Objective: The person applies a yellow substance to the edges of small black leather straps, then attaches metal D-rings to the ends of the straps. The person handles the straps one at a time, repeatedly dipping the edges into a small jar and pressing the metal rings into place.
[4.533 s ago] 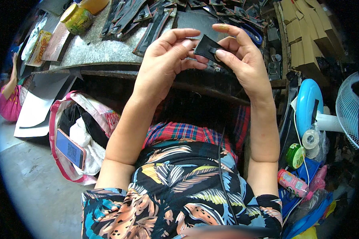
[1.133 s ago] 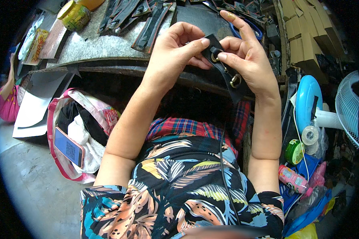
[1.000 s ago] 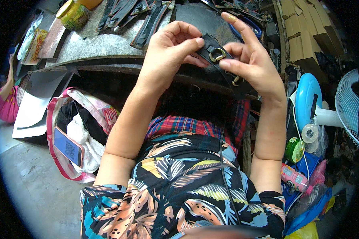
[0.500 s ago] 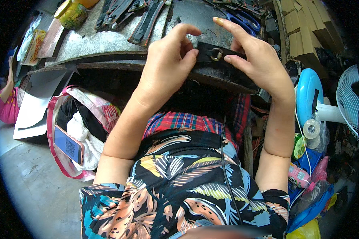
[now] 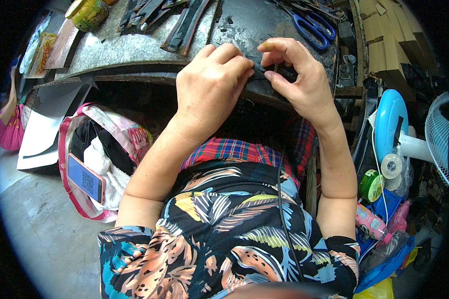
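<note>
Near the front edge of the worktable, both hands meet at a small black strap. Its middle and the metal ring on it are largely covered by fingers. My left hand is closed, fingertips pinched at the strap's left end. My right hand curls round the other side, with thumb and forefinger apart at the front and the strap inside the curl. Beyond the left hand lies a dark strip with orange-stitched edges. Blue-handled scissors rest behind the right hand.
More dark strips and a yellow jar sit at the back left. On the left, a bag holds a phone and white cloth. Cardboard, a blue-and-white fan and a pink bottle stand on the right.
My left hand has closed its fingers onto the strap. The right hand has come lower and to the left, curling further, and the ring has gone out of sight.
</note>
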A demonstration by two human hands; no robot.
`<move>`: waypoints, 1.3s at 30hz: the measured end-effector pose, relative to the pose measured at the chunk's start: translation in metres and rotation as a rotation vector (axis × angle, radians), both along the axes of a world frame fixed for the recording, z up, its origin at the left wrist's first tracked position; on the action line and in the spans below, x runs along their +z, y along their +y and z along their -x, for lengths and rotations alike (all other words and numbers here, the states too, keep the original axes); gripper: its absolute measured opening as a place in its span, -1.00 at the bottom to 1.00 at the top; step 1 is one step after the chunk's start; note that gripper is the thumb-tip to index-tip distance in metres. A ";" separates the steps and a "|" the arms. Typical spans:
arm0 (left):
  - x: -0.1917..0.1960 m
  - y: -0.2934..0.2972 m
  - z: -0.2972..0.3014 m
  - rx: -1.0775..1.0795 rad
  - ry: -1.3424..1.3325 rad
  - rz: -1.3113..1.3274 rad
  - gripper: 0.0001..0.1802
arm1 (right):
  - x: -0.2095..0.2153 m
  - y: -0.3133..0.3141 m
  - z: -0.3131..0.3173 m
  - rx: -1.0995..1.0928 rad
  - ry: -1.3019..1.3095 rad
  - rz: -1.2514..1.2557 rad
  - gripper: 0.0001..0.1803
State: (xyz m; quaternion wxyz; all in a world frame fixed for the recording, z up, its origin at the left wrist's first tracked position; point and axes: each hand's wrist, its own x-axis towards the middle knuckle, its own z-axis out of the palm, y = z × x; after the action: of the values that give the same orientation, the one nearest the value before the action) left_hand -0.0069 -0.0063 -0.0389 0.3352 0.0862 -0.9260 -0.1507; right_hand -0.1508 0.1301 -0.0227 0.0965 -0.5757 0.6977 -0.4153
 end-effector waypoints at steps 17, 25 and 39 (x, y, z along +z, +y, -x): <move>0.002 0.000 -0.001 -0.078 -0.037 0.166 -0.68 | 0.003 0.063 0.007 -0.364 -0.074 0.112 -0.46; 0.022 0.008 0.011 -0.110 0.027 0.144 -0.80 | -0.004 0.067 0.016 -0.435 -0.164 0.178 -0.45; 0.004 0.027 0.065 -0.286 0.016 -0.017 -0.76 | -0.016 0.061 0.026 -0.405 -0.239 0.146 -0.37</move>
State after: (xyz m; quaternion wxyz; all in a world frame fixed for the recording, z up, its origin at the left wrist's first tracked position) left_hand -0.0718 0.0203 -0.0352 0.3171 -0.0450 -0.9248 -0.2054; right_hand -0.1763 0.1913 -0.0387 0.0511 -0.3765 0.7506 -0.5406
